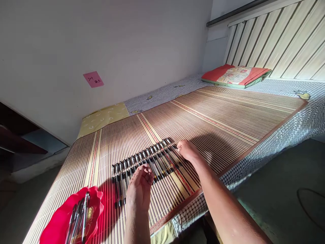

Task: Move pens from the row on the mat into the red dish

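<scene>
The step in hand appears to be ranging slim, glossy pens [157,164] side by side on the ribbed, slatted mat [223,115]; the right hand [187,150], fingers bunched, meets the row's end, its grip's hold unclear; the left hand [141,179] curls above, contents hidden; the next move seemingly calls for light fingertips; other pens [84,217] lie in a scalloped red plate [58,210].

**Bare Throughout the Visible Length**

The left hand [139,179] and right hand [188,150] are bare. The left forearm [137,225] and right forearm [223,200] are likewise bare to the lower edge of view, smooth in outline, the right one broadening away from the wrist [199,162].
</scene>
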### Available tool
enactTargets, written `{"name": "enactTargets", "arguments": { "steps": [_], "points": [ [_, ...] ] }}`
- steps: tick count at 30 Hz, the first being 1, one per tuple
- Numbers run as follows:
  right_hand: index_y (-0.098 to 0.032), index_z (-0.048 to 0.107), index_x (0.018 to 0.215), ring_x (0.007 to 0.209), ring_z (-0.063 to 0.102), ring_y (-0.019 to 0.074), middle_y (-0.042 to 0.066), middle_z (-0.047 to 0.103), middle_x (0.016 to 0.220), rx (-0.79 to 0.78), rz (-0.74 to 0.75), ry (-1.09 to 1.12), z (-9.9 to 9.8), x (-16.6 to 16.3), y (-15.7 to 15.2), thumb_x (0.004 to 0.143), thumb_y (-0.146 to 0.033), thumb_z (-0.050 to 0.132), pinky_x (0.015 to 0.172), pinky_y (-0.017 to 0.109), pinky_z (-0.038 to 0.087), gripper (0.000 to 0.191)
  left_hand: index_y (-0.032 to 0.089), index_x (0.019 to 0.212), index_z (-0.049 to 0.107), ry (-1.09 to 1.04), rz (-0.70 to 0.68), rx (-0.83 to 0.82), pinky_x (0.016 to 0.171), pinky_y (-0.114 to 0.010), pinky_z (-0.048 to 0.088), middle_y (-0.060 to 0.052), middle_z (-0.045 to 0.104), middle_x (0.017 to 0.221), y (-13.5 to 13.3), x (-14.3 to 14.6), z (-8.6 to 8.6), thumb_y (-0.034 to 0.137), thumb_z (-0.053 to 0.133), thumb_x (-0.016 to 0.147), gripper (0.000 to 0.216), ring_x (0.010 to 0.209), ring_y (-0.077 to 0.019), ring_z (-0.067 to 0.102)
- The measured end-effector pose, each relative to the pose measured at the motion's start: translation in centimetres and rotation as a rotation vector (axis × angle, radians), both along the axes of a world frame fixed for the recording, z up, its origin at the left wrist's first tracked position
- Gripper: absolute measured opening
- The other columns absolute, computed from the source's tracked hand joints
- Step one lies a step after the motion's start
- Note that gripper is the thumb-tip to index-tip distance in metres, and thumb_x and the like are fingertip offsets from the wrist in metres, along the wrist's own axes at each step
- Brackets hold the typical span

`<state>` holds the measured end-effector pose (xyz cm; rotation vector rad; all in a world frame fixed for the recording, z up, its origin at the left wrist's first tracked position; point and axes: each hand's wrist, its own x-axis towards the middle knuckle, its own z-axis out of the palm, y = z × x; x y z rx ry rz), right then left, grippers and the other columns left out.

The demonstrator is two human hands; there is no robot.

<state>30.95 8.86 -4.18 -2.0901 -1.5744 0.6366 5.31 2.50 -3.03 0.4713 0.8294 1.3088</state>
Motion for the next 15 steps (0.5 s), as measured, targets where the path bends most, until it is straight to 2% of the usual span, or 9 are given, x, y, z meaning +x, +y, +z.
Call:
{"name": "enactTargets", "arguments": {
  "steps": [6,8,10,11,12,14,15],
  "points": [
    [-0.017,0.071,0.078,0.059,0.048,0.0137,0.003,0.063,0.069,-0.005,0.01,-0.015,-0.5,0.5,0.0,0.087,-0.013,0.066,0.057,0.028,0.028,0.011,0.009,0.093,0.079,0.011,0.04,0.029,0.066,-0.023,0.059,-0.008,0.069,0.084,-0.1,1.1,0.4,0.022,0.077,0.087,0.014,0.07,-0.0139,0.064],
    [-0.018,0.072,0.079,0.059,0.05,0.0141,0.003,0.064,0.07,-0.005,0.019,-0.016,-0.5,0.6,0.0,0.087,-0.014,0.065,0.058,0.028,0.029,0.01,0.01,0.091,0.079,0.03,0.045,0.037,0.066,-0.023,0.059,-0.008,0.069,0.085,-0.3,1.2,1.2,0.023,0.079,0.086,0.014,0.071,-0.0139,0.063],
    [-0.017,0.072,0.077,0.059,0.05,0.0144,0.002,0.062,0.068,-0.005,0.031,-0.019,-0.5,0.6,0.1,0.086,-0.015,0.064,0.058,0.028,0.029,0.011,0.012,0.089,0.08,0.059,-0.021,0.082,0.067,-0.023,0.058,-0.007,0.069,0.085,-1.1,1.0,2.6,0.023,0.08,0.085,0.011,0.071,-0.0139,0.063],
    [-0.017,0.071,0.075,0.059,0.049,0.0144,0.002,0.061,0.066,-0.004,0.037,-0.021,-0.4,0.6,0.1,0.085,-0.015,0.064,0.058,0.028,0.028,0.012,0.014,0.089,0.08,0.054,-0.115,0.126,0.069,-0.023,0.057,-0.007,0.07,0.086,-1.8,0.8,3.6,0.024,0.08,0.087,0.01,0.073,-0.0139,0.063],
    [-0.017,0.07,0.073,0.059,0.048,0.0142,0.002,0.059,0.065,-0.003,0.044,-0.023,-0.3,0.5,0.0,0.085,-0.015,0.063,0.058,0.028,0.027,0.014,0.017,0.091,0.081,0.034,-0.264,0.187,0.07,-0.023,0.057,-0.007,0.07,0.085,-2.8,0.6,4.6,0.026,0.077,0.091,0.01,0.072,-0.0137,0.063],
    [-0.016,0.068,0.069,0.058,0.047,0.0137,0.001,0.057,0.062,-0.002,0.056,-0.027,-0.2,0.5,0.0,0.085,-0.013,0.062,0.057,0.029,0.026,0.017,0.024,0.097,0.083,-0.178,-0.816,0.207,0.073,-0.026,0.058,-0.009,0.073,0.089,-5.6,0.2,6.5,0.036,0.073,0.095,0.016,0.079,-0.0175,0.067],
    [-0.016,0.067,0.068,0.057,0.046,0.0134,0.001,0.056,0.062,-0.002,0.058,-0.028,-0.1,0.5,-0.1,0.085,-0.013,0.061,0.057,0.029,0.025,0.019,0.026,0.095,0.083,-0.226,-0.938,0.216,0.07,-0.03,0.059,-0.011,0.074,0.088,-7.1,0.2,7.3,0.044,0.075,0.091,0.02,0.079,-0.0212,0.07]
  ]
}}
